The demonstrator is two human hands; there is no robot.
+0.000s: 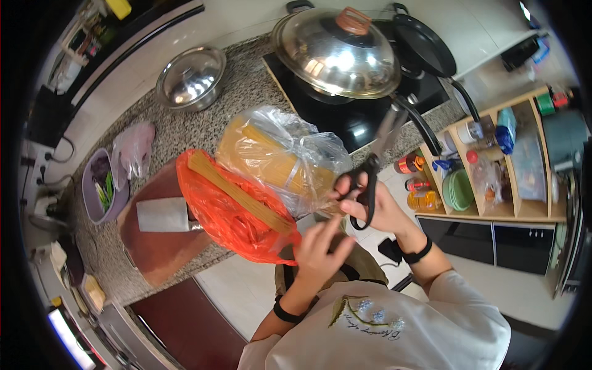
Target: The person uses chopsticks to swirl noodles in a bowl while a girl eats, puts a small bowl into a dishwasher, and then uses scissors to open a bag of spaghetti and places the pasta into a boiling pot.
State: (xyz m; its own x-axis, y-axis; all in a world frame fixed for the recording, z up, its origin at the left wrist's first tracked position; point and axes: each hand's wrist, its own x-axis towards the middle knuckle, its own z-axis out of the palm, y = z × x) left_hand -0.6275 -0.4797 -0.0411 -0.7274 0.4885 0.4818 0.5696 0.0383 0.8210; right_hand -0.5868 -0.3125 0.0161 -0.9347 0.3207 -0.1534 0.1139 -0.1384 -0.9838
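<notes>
My right hand grips a pair of black-handled scissors, blades pointing up towards the stove. My left hand, slightly blurred, hovers just below the scissor handles with its fingers apart and nothing in it. Left of it a bundle of dried noodles lies on a red plastic bag at the counter's front edge. Behind is a clear plastic bag, its top knotted, holding more bundles of dried noodles. A cleaver lies on a brown cutting board, its handle partly under the red bag.
A lidded wok and a black frying pan stand on the black cooktop. A lidded steel pot sits behind. Left are a purple tub with vegetables and a pinkish plastic bag. Wooden shelves stand right.
</notes>
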